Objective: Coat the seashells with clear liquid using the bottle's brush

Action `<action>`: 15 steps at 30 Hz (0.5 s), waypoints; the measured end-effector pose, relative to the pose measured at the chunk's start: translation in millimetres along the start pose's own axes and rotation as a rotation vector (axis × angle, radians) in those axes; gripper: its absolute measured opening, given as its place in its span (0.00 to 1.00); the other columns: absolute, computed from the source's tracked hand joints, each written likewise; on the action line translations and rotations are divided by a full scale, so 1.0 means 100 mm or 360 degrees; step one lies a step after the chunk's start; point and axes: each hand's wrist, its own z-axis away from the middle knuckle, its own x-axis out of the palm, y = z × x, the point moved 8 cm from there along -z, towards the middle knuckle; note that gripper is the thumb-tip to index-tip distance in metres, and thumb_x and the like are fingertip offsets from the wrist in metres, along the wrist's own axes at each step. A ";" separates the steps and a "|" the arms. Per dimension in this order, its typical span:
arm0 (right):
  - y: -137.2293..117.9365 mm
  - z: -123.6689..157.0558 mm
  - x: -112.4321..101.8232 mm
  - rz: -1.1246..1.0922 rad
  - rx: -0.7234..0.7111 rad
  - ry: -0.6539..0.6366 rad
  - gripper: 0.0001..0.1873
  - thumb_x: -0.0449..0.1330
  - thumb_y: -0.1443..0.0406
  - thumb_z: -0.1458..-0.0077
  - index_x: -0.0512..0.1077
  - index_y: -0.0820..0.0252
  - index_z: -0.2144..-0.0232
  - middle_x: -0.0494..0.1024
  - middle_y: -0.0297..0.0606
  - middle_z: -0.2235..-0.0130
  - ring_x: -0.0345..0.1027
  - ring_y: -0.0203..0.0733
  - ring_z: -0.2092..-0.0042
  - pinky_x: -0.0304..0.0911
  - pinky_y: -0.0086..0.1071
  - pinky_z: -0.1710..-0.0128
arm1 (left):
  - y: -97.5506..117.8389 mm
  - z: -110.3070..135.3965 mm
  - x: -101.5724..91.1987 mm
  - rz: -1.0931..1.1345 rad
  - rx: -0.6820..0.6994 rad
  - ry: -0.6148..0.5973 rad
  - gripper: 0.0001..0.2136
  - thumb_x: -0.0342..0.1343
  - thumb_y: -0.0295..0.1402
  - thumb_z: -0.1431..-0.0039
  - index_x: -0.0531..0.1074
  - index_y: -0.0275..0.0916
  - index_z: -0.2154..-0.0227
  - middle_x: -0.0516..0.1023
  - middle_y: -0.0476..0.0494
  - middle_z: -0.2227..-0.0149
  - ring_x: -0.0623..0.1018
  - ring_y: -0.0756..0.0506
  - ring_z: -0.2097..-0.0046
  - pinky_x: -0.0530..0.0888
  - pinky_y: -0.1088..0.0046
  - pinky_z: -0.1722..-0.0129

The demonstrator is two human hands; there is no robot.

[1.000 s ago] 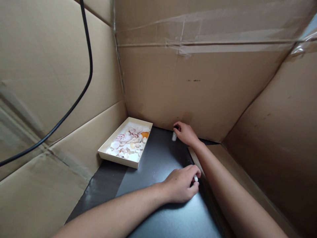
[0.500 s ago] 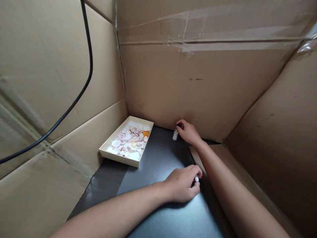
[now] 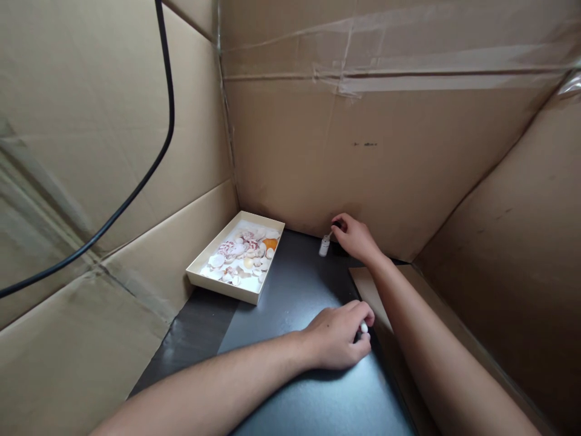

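Note:
My left hand (image 3: 338,338) rests on the black mat (image 3: 290,303), its fingers pinched on a small white shell (image 3: 364,327). My right hand (image 3: 356,237) reaches to the back wall, fingers closed on the dark cap of a small white bottle (image 3: 324,246). The bottle stands on the mat, and a thin stem joins it to the lifted cap. A cream tray (image 3: 205,278) of several seashells (image 3: 242,257), white, pink-striped and one orange, lies to the left.
Cardboard walls (image 3: 390,157) close in the back, left and right. A black cable (image 3: 131,194) hangs across the left wall. A cardboard flap (image 3: 367,284) lies along the mat's right edge under my right forearm.
My right hand has raised the cap a little above the bottle, so the stem shows. The view has shifted slightly. My left hand stays put on the shell.

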 end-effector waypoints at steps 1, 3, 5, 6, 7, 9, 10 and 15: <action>-0.01 0.00 -0.05 -0.0012 -0.0010 0.0043 0.11 0.56 0.64 0.46 0.72 0.59 0.60 0.75 0.36 0.71 0.66 0.38 0.69 0.55 0.29 0.69 | 0.00 0.00 0.00 0.0010 0.0000 0.0010 0.08 0.48 0.32 0.45 0.62 0.43 0.61 0.71 0.50 0.63 0.67 0.51 0.68 0.63 0.76 0.68; -0.05 -0.01 -0.11 -0.0034 -0.0026 0.0085 0.12 0.56 0.64 0.47 0.72 0.59 0.60 0.73 0.35 0.72 0.65 0.38 0.70 0.54 0.29 0.70 | 0.00 0.00 -0.01 0.0027 -0.0001 0.0023 0.08 0.48 0.32 0.45 0.62 0.42 0.61 0.71 0.50 0.63 0.67 0.51 0.68 0.63 0.76 0.67; -0.08 0.00 -0.15 -0.0051 -0.0033 0.0107 0.12 0.56 0.63 0.47 0.72 0.59 0.61 0.72 0.34 0.73 0.63 0.37 0.71 0.53 0.29 0.71 | 0.00 0.00 -0.01 0.0038 -0.0005 0.0022 0.08 0.48 0.32 0.45 0.62 0.42 0.61 0.71 0.50 0.63 0.67 0.51 0.68 0.63 0.76 0.67; -0.10 0.00 -0.17 -0.0056 -0.0033 0.0119 0.11 0.56 0.63 0.47 0.72 0.59 0.61 0.71 0.34 0.74 0.62 0.37 0.72 0.53 0.29 0.71 | 0.00 0.00 -0.02 0.0041 -0.0008 0.0020 0.08 0.48 0.32 0.45 0.62 0.42 0.61 0.71 0.50 0.62 0.67 0.51 0.68 0.63 0.76 0.67; -0.12 0.00 -0.20 -0.0063 -0.0032 0.0137 0.11 0.56 0.63 0.47 0.72 0.59 0.61 0.71 0.33 0.75 0.62 0.37 0.72 0.53 0.29 0.71 | 0.00 0.00 -0.02 0.0043 -0.0011 0.0016 0.08 0.48 0.31 0.45 0.62 0.42 0.61 0.71 0.50 0.62 0.67 0.51 0.68 0.64 0.76 0.67; -0.16 0.01 -0.29 -0.0080 -0.0035 0.0197 0.10 0.56 0.63 0.47 0.72 0.58 0.62 0.69 0.33 0.76 0.61 0.36 0.73 0.53 0.29 0.72 | 0.01 0.00 -0.03 0.0045 -0.0021 0.0005 0.08 0.48 0.31 0.45 0.63 0.42 0.61 0.71 0.49 0.62 0.67 0.52 0.68 0.64 0.76 0.67; -0.19 0.01 -0.35 -0.0098 -0.0040 0.0235 0.10 0.56 0.63 0.47 0.72 0.58 0.63 0.69 0.33 0.76 0.61 0.36 0.73 0.53 0.29 0.71 | 0.01 0.00 -0.03 0.0046 -0.0028 -0.0004 0.08 0.48 0.31 0.44 0.63 0.42 0.61 0.71 0.49 0.62 0.67 0.52 0.69 0.64 0.76 0.68; -0.35 0.06 -0.66 -0.0269 -0.0098 0.0388 0.10 0.57 0.60 0.48 0.70 0.58 0.64 0.68 0.32 0.74 0.61 0.36 0.72 0.56 0.29 0.70 | -0.02 -0.01 -0.02 0.0063 -0.0065 0.0008 0.08 0.49 0.31 0.45 0.65 0.40 0.61 0.72 0.46 0.63 0.69 0.50 0.67 0.65 0.75 0.66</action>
